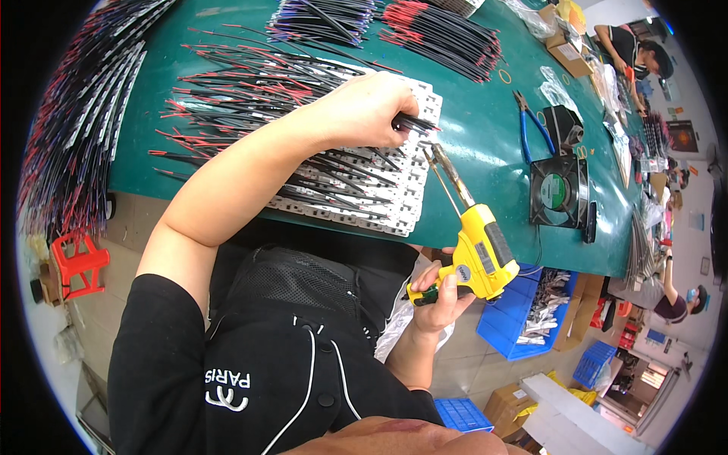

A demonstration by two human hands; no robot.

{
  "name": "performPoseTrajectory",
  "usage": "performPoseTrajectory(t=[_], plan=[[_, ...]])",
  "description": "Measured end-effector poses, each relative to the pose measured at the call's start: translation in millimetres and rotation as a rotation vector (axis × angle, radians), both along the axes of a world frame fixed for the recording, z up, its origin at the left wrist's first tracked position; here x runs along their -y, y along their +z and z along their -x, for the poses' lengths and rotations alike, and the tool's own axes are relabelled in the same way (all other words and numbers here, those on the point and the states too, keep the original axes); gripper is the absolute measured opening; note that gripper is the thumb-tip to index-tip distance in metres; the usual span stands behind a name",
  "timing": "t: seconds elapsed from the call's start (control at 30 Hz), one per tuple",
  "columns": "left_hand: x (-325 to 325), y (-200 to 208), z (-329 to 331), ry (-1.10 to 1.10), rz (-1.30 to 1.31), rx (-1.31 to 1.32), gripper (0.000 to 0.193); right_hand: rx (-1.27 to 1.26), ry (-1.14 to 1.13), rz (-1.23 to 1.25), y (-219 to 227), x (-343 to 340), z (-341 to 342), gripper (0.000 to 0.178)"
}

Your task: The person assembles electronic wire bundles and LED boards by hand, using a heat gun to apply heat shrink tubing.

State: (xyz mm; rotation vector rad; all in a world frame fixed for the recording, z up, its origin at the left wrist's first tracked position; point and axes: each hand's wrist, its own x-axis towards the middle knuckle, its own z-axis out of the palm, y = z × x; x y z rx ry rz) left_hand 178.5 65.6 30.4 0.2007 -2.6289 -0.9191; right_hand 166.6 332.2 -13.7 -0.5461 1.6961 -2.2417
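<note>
Over the right edge of the white slotted board (413, 189), on the green bench mat (478, 114): left hand (371, 114) is curled nearly closed, thumb and fingers seemingly pinching a few black leads (422, 124), ends poking out to the right. Grip partly hidden by the hand itself, so count unclear. Right hand (446, 299) is below the bench edge, fingers wrapped round the handle of the yellow gun-shaped tool (481, 254), its metal nozzle (454, 179) angled up toward those ends. Tip is just beside them; can't tell if it touches.

To do this well, I'd pinch close to the ends so they don't spring, steady the left wrist against the board, bring the tip in at a shallow angle. Treat the nozzle as hot: fingertips well off it, and off neighbouring insulation. Brace the right forearm, since that hand looks unsupported.

Materials: leads look like thin, springy plastic-jacketed wire, many red-ended, fanned across the board. Board is pale, rigid-looking, rows of small cutouts. Tool body is moulded yellow plastic with dark grip panels; nozzle is tubular, discoloured, thin rod alongside. Mat is smooth, slightly glossy. Farther right: blue-handled pliers (535, 133), square black fan (557, 193) with a green hub.
</note>
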Motion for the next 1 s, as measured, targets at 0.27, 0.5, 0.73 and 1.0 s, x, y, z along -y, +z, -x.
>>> performPoseTrajectory(t=[0.27,0.5,0.73,1.0], plan=[[-3.9,-0.1,0.6,0.040,0.036,0.074,0.022,-0.029,0.053,0.012,-1.2,0.8,-0.2,0.029],[-4.8,3.4,1.3,0.047,0.010,0.156,0.023,0.000,0.041,-0.030,-4.0,1.7,-0.5,0.029],[-4.5,-0.2,1.7,0.047,0.058,0.099,0.021,-0.056,0.069,-0.054,-4.3,0.4,1.7,0.032],[-5.4,-1.2,0.9,0.059,0.071,0.036,0.020,-0.106,0.091,0.048,7.4,-1.3,4.5,0.046]])
